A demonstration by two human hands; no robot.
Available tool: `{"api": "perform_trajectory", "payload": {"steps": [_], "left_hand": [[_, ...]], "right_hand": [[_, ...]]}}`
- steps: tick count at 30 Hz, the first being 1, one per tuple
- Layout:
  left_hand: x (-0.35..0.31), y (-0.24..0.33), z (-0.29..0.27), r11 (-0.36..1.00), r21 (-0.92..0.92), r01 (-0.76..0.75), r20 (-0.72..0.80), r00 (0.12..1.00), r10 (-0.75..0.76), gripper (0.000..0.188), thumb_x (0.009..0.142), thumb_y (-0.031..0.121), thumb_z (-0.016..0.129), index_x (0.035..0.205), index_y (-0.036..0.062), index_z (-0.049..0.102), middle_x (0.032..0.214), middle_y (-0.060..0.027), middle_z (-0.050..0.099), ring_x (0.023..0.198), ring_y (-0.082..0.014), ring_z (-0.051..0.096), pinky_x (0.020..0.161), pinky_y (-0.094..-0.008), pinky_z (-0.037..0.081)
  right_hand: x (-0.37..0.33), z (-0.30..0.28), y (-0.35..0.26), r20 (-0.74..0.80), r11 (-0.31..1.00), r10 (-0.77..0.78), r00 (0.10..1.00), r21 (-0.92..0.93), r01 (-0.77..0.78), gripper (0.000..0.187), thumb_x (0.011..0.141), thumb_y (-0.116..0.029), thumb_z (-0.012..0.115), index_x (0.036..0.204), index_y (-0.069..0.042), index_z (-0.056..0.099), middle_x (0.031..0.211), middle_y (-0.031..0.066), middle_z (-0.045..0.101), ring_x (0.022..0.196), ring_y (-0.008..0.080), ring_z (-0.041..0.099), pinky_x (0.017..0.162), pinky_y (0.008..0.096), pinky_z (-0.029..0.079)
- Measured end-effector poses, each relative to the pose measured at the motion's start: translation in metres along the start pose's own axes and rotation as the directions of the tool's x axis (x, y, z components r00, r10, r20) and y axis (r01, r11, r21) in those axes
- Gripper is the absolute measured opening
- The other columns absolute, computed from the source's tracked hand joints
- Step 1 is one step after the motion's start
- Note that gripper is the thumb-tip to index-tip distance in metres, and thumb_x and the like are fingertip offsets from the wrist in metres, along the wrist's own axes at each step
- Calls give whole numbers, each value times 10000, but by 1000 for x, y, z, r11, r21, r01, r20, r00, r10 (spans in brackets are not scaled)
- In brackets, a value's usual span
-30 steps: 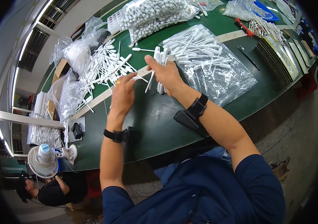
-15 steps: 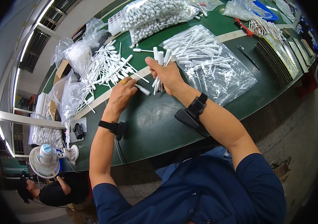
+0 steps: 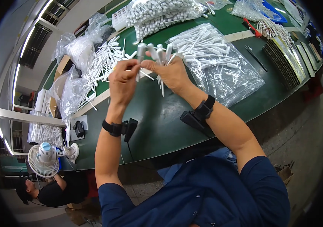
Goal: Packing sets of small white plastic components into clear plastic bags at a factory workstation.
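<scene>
A single white dropper pipette, thin-stemmed with a thick rounded end, stands upright in the pinched fingers of my left hand. Close beside it, my right hand is closed round a small bunch of similar white droppers, thick ends up and some stems poking out below. Fingers and motion blur hide part of both. A loose heap of droppers lies beyond my left hand. To the right of my right hand, more droppers rest on a clear plastic bag.
Stuffed clear bags of white pieces are stacked at the back of the green table. A black pen-like tool, red-handled pliers and dark ridged strips lie right. A fan and another person are at lower left.
My left hand has lifted a dropper off the table and brought it up and right, next to the bunch in my right hand. The right hand still grips its bunch.
</scene>
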State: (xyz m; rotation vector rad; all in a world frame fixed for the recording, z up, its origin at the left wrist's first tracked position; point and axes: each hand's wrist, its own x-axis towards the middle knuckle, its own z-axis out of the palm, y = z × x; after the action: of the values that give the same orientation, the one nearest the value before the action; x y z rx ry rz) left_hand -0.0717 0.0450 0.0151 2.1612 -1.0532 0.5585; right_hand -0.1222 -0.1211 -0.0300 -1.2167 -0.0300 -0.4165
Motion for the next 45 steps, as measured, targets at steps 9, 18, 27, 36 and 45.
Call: {"api": "perform_trajectory", "payload": {"steps": [9,18,27,36,45], "left_hand": [[-23,-16,-10,993,50,104,89,990,-108,106,862,63,754,929,-12,719,1006,-117,726,888,-300,688,790,-365,543],[-84,-81,-39,883,361,299,188,905,-382,164,855,108,719,886,-51,699,857,-171,684,766,-322,663,692,-387,523],[-59,-82,-22,765,445,465,41,843,-536,215,831,158,656,802,-56,658,729,-244,639,685,-437,617,674,-459,505],[-68,-76,-34,686,542,486,127,760,-638,215,800,138,631,725,-63,642,694,-288,617,655,-446,635,652,-465,500],[-58,-68,-29,670,451,590,-17,756,-654,162,788,76,594,731,-38,694,732,-299,644,755,-468,667,707,-481,531]], "right_hand": [[-9,-2,-10,21,975,-38,999,-217,41,354,933,-372,780,996,-25,754,719,-36,622,657,50,489,562,256,398],[-8,6,3,-10,938,-72,997,-342,64,479,965,-443,720,785,-14,604,629,3,531,597,86,444,546,307,394],[-9,3,2,-21,908,-77,997,-415,61,507,963,-473,708,780,-13,598,606,10,513,585,101,449,550,327,400],[-5,-1,4,36,948,112,993,-304,-96,504,942,-456,741,704,-39,588,601,-16,522,567,72,454,513,299,377],[-15,14,6,197,954,198,960,-263,-143,514,909,-483,772,677,-62,591,606,-25,536,564,55,475,500,281,379]]}}
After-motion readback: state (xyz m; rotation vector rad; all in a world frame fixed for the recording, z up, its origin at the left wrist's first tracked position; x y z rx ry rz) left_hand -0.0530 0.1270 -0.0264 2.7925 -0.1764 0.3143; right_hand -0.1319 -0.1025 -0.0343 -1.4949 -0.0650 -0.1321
